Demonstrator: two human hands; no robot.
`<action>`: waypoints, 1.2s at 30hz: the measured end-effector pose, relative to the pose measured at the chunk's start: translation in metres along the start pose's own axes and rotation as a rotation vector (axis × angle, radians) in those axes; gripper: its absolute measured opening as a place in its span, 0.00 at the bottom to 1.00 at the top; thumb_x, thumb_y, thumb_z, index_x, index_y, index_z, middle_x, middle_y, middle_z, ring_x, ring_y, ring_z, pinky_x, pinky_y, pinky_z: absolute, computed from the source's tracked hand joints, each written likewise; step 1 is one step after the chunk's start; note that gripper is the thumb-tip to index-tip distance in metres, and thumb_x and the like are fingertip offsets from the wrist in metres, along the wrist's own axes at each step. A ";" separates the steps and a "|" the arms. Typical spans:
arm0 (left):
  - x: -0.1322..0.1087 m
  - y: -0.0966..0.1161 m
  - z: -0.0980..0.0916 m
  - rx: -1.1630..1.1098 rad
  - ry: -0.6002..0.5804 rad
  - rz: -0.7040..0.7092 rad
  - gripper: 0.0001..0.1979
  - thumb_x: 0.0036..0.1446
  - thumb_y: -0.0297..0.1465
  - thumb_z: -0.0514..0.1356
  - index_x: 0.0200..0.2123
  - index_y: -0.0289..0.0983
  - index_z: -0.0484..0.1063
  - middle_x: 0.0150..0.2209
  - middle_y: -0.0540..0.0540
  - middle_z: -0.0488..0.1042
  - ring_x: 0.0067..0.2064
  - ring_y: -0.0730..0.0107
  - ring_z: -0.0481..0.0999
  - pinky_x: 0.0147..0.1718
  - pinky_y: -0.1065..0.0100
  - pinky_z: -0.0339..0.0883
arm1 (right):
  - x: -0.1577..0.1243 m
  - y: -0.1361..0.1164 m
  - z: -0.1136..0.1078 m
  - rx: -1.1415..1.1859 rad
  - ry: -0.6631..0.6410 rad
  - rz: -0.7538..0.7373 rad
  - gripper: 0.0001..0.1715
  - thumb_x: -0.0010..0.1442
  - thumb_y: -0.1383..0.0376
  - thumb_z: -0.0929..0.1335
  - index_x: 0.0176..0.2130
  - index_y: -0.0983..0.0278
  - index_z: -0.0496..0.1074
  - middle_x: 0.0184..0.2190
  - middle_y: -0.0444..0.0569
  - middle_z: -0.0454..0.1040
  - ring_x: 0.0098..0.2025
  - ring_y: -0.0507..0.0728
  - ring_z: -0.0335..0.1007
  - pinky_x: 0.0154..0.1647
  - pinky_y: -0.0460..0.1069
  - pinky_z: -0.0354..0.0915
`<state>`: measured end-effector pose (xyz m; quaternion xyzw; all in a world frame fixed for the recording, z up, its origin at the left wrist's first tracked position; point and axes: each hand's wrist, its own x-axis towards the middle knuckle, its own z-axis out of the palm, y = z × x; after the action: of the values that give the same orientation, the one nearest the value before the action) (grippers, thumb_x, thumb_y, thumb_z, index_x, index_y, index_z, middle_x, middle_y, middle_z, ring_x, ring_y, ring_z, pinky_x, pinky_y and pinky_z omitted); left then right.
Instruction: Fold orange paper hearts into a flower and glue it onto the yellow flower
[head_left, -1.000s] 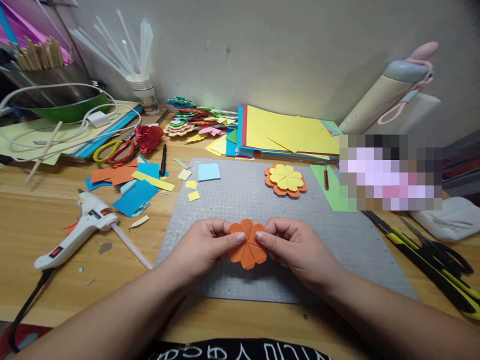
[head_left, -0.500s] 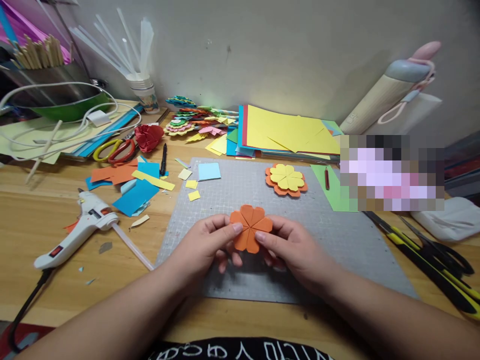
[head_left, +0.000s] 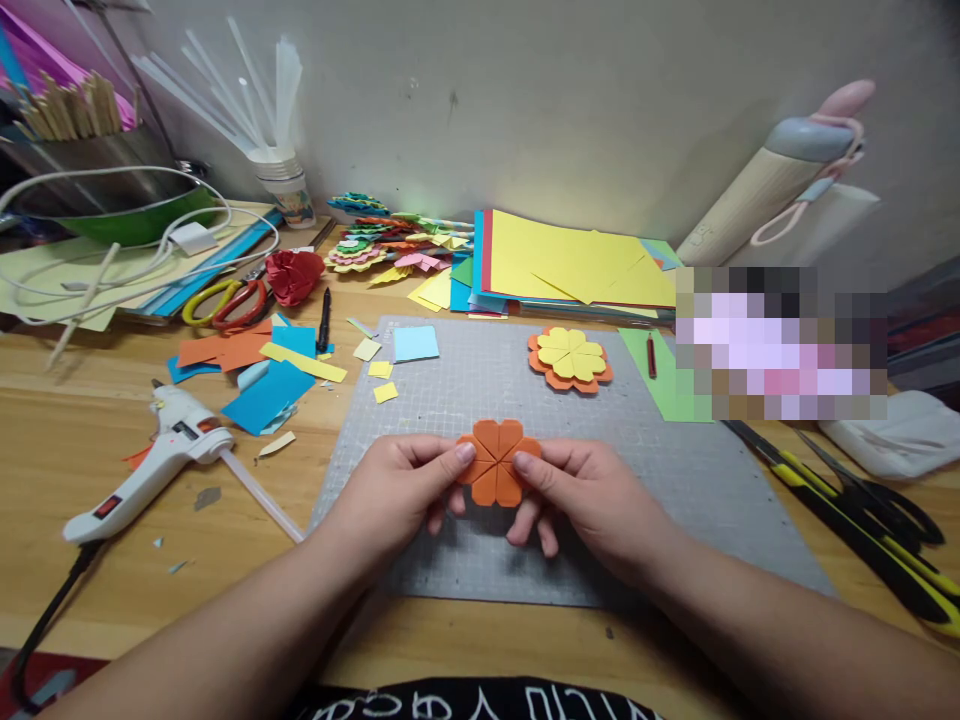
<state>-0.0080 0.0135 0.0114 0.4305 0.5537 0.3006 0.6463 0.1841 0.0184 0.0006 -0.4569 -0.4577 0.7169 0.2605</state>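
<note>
An orange folded paper flower (head_left: 496, 462) with rounded petals is held a little above the grey cutting mat (head_left: 675, 470). My left hand (head_left: 405, 490) pinches its left edge between thumb and fingers. My right hand (head_left: 585, 500) pinches its right edge the same way, with the lower fingers spread under it. A finished yellow-on-orange paper flower (head_left: 570, 358) lies on the mat farther back to the right.
A white glue gun (head_left: 150, 465) with a glue stick lies left of the mat. Blue, orange and yellow scraps (head_left: 262, 370) and scissors (head_left: 221, 300) sit behind it. Stacked coloured paper (head_left: 577, 265) lines the back. Black-yellow scissors (head_left: 862, 520) lie at right.
The orange flower was lifted and turned between both hands, then lowered slightly; my fingers shifted their grip along its edges. Nothing else on the desk moved.
</note>
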 end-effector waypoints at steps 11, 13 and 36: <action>0.001 -0.003 0.002 0.025 -0.001 0.016 0.16 0.53 0.42 0.62 0.24 0.35 0.76 0.19 0.51 0.71 0.20 0.76 0.65 0.22 0.73 0.57 | 0.000 0.003 0.004 -0.032 0.065 -0.005 0.22 0.57 0.49 0.69 0.31 0.67 0.76 0.24 0.51 0.78 0.22 0.51 0.73 0.20 0.43 0.65; 0.001 -0.004 0.002 0.030 0.006 0.016 0.16 0.53 0.42 0.62 0.25 0.35 0.76 0.20 0.51 0.71 0.21 0.76 0.65 0.21 0.73 0.57 | 0.000 0.004 0.005 -0.036 0.070 -0.005 0.22 0.57 0.50 0.68 0.31 0.67 0.76 0.24 0.51 0.79 0.21 0.51 0.72 0.20 0.44 0.65; 0.000 0.002 0.007 -0.219 -0.098 0.032 0.13 0.50 0.38 0.64 0.33 0.35 0.69 0.26 0.51 0.72 0.26 0.75 0.70 0.21 0.75 0.57 | 0.000 0.001 0.004 0.030 -0.064 -0.096 0.17 0.58 0.54 0.69 0.37 0.66 0.73 0.29 0.47 0.74 0.24 0.49 0.73 0.17 0.40 0.60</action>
<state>-0.0014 0.0131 0.0132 0.3802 0.4783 0.3483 0.7109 0.1802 0.0166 0.0003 -0.4071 -0.4763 0.7247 0.2868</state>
